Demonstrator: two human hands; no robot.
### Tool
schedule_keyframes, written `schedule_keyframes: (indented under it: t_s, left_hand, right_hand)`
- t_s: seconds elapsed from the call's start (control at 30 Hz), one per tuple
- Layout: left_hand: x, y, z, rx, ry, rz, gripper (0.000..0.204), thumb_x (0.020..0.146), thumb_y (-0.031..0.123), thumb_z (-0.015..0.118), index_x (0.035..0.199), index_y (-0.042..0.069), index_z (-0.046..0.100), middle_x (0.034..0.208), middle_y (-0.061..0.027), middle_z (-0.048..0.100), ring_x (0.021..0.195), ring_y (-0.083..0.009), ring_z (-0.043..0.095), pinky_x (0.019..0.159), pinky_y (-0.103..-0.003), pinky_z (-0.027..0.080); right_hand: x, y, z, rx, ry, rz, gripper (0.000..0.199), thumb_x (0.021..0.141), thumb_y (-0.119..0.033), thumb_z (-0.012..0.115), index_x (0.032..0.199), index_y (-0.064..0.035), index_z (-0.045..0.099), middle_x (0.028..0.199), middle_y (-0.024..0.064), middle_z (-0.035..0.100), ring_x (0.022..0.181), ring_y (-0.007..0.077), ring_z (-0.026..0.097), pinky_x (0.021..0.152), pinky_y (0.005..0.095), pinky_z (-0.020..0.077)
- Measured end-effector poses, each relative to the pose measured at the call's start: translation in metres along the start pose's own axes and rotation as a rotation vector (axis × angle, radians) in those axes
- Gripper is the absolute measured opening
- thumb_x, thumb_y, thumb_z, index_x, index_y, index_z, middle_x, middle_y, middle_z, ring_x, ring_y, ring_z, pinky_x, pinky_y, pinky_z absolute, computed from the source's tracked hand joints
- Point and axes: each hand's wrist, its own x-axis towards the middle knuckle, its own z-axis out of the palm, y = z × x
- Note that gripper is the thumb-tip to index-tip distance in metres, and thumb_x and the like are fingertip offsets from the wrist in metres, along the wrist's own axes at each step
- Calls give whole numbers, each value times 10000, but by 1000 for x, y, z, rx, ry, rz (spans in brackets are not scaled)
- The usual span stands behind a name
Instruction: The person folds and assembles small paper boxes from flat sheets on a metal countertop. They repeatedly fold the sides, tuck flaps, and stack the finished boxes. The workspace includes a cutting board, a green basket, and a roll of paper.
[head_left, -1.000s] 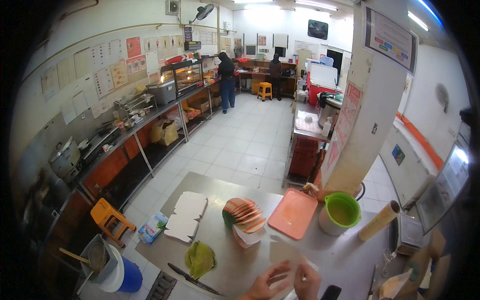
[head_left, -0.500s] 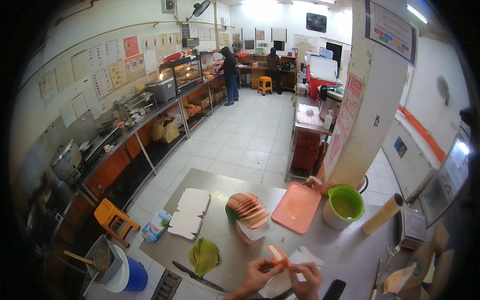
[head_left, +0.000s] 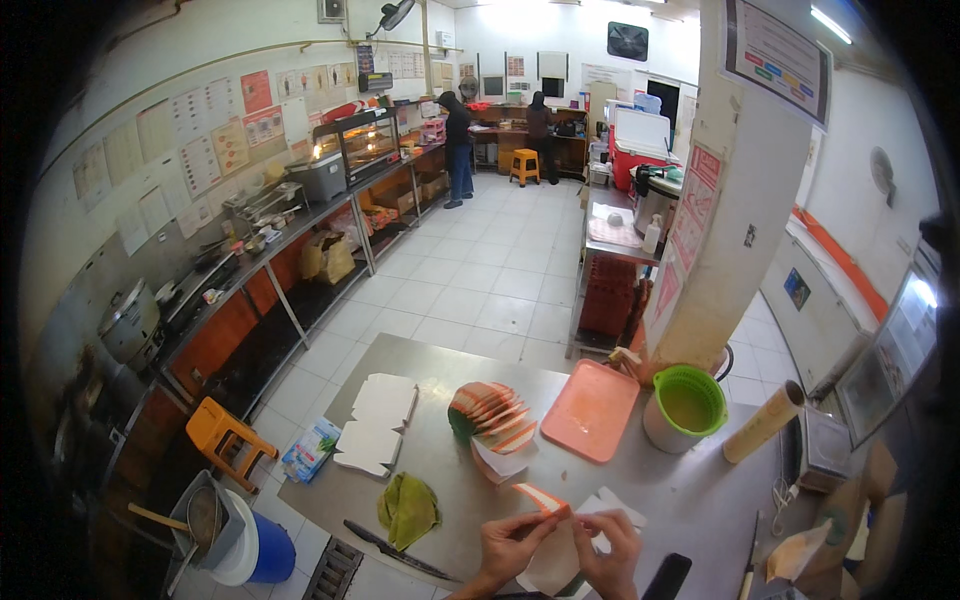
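Note:
Between my two hands is a folded orange-and-white paper piece (head_left: 543, 498), held above the near edge of the steel table (head_left: 480, 560). My left hand (head_left: 512, 548) pinches its lower side with thumb and fingertips. The fingers of my right hand (head_left: 607, 548) are closed at its right end; the exact grip is partly hidden. White paper or card (head_left: 610, 508) lies under and behind the hands. Just beyond them stands a fanned stack of similar orange-and-white pieces (head_left: 492, 412), with a whitish folded piece (head_left: 503, 462) at its near end.
Left on the table are white flattened cartons (head_left: 375, 425), a green cloth (head_left: 408, 510) and a knife (head_left: 395, 552). To the right are a pink tray (head_left: 592, 410), a bucket with a green basket (head_left: 685, 410), a roll (head_left: 765, 422) and a phone (head_left: 668, 577). Two people stand far back.
The paper piece has tipped over to the left and lies flatter between my fingers. Both hands have shifted slightly left and up.

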Motion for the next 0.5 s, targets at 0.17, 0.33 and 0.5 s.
schedule_keyframes:
  t_s: [0.17, 0.33, 0.5]
  left_hand:
    - [-1, -3, -1, -31, -20, 42, 146, 937, -49, 764, 1083, -48, 772, 1012, -112, 787, 922, -141, 741, 869, -281, 614]
    - [0, -4, -4, -24, 4, 49, 143, 935, -42, 770, 1079, -43, 768, 1020, -111, 788, 921, -138, 741, 868, -280, 612]
    - [-2, 4, 1, 24, 9, 38, 128, 918, -27, 797, 1043, -51, 786, 1022, -84, 785, 924, -120, 717, 841, -274, 596]
  right_hand:
    - [1, 6, 1, 21, -45, -6, 151, 867, -16, 819, 1014, -16, 785, 866, 110, 684, 686, 171, 673, 636, 284, 553]
    - [2, 11, 0, -17, -51, -14, 128, 871, -39, 829, 985, -8, 777, 841, 97, 685, 721, 177, 682, 674, 302, 564]
    - [1, 11, 4, 105, -108, 72, 136, 855, -58, 854, 959, -9, 783, 866, 93, 705, 766, 181, 699, 699, 310, 567]
